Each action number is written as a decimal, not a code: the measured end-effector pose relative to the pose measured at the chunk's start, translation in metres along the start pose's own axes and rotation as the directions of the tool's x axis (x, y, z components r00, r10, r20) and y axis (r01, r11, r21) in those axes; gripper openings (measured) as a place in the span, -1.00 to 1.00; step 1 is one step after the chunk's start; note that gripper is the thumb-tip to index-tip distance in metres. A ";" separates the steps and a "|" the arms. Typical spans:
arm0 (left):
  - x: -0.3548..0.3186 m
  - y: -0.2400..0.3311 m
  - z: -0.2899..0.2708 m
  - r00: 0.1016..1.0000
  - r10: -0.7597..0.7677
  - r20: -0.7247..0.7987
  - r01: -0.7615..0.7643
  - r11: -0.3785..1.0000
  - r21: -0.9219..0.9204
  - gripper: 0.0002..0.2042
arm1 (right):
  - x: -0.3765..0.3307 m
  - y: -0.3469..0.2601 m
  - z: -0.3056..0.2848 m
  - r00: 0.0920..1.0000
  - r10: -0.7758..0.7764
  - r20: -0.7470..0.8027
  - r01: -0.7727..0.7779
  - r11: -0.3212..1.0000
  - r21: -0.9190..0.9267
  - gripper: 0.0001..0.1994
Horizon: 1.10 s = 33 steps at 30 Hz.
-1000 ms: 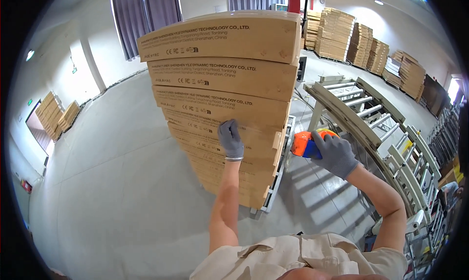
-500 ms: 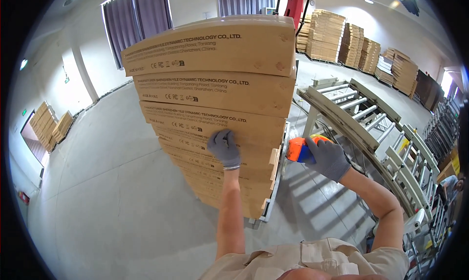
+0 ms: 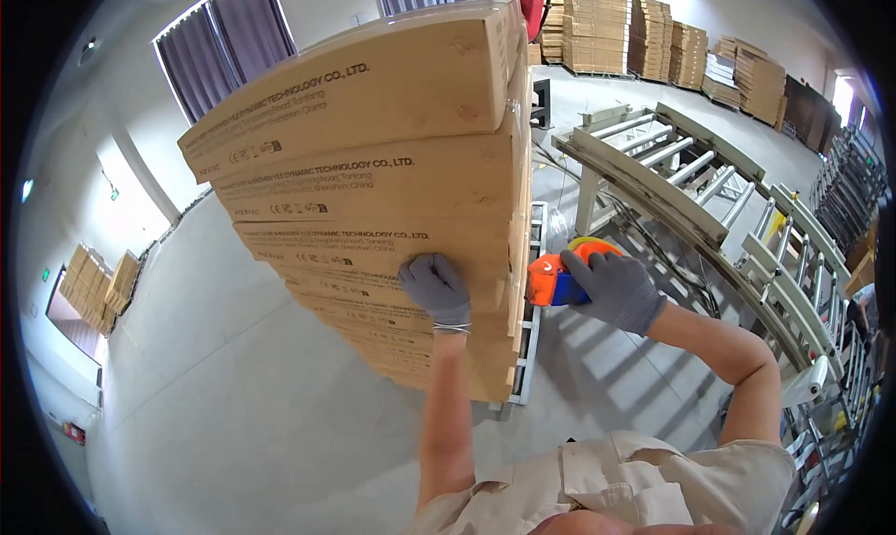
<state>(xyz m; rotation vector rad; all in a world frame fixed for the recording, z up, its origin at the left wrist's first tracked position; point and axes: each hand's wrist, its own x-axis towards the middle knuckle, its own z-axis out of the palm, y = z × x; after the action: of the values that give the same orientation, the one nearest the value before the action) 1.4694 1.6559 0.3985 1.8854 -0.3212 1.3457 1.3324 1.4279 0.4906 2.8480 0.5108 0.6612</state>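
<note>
Right hand (image 3: 618, 290) closed around the orange-and-blue tape dispenser (image 3: 551, 282), right of centre; left hand (image 3: 436, 286) loosely curled, any hold unclear, at the carton stack (image 3: 457, 213) mid-frame. Roller conveyor (image 3: 691, 167) upper right. Step looks like taping prep; next move likely calls for steadying the carton stack.

The carton stack (image 3: 373, 197) walls off the space ahead of the left hand (image 3: 437, 288). A hand could pass over the floor (image 3: 233, 367) on the stack's left; rightward, the roller conveyor (image 3: 693, 164) (cables (image 3: 713, 300) beneath) bars the way.
</note>
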 end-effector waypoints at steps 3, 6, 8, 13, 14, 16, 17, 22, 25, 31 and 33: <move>-0.003 -0.001 0.013 0.991 0.096 -0.094 -0.091 0.994 0.052 -0.93 | 0.002 0.009 0.002 1.000 -0.025 0.006 0.025 0.999 -0.025 -0.32; -0.003 0.001 0.017 0.991 0.085 -0.103 -0.078 0.994 0.070 -0.92 | 0.007 0.023 0.010 0.997 -0.073 0.007 0.073 0.997 0.007 -0.36; -0.004 0.004 0.015 0.995 0.040 -0.096 -0.034 0.997 0.067 -0.91 | 0.010 0.030 0.014 0.993 -0.114 -0.002 0.114 0.992 0.049 -0.38; -0.025 0.014 0.028 0.999 0.043 -0.010 -0.042 0.995 0.095 -0.91 | 0.014 0.043 0.018 0.969 -0.228 -0.098 0.235 0.969 0.071 -0.51; -0.026 0.011 0.029 0.998 0.049 -0.048 -0.045 0.996 0.079 -0.91 | 0.015 0.043 0.020 0.971 -0.232 -0.062 0.235 0.970 0.064 -0.55; -0.029 0.016 0.032 0.996 0.044 -0.076 -0.038 0.997 0.071 -0.91 | 0.013 0.049 0.023 0.969 -0.238 -0.062 0.243 0.967 0.075 -0.57; -0.030 0.018 0.033 0.998 0.018 -0.065 -0.014 0.997 0.070 -0.90 | 0.013 0.053 0.025 0.969 -0.238 -0.062 0.242 0.968 0.071 -0.58; -0.028 0.019 0.035 0.995 0.000 -0.104 0.009 0.997 0.083 -0.92 | 0.018 0.085 0.035 0.934 -0.349 -0.079 0.354 0.933 0.059 -0.50; -0.029 0.020 0.039 0.991 0.032 -0.133 -0.022 0.997 0.077 -0.92 | 0.022 0.106 0.042 0.923 -0.374 -0.096 0.377 0.926 0.021 -0.50; -0.031 0.020 0.045 0.981 0.017 -0.194 -0.001 0.997 0.082 -0.88 | 0.047 0.153 0.078 0.891 -0.420 -0.170 0.429 0.903 0.015 -0.48; -0.034 0.017 0.044 0.974 -0.048 -0.221 0.056 0.998 0.028 -0.87 | 0.057 0.163 0.088 0.897 -0.413 -0.158 0.423 0.905 0.034 -0.48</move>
<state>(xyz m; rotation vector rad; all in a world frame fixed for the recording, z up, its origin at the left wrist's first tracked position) 1.4754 1.6055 0.3704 1.7386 -0.1359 1.5163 1.4679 1.2897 0.4742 2.6211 1.1502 0.7811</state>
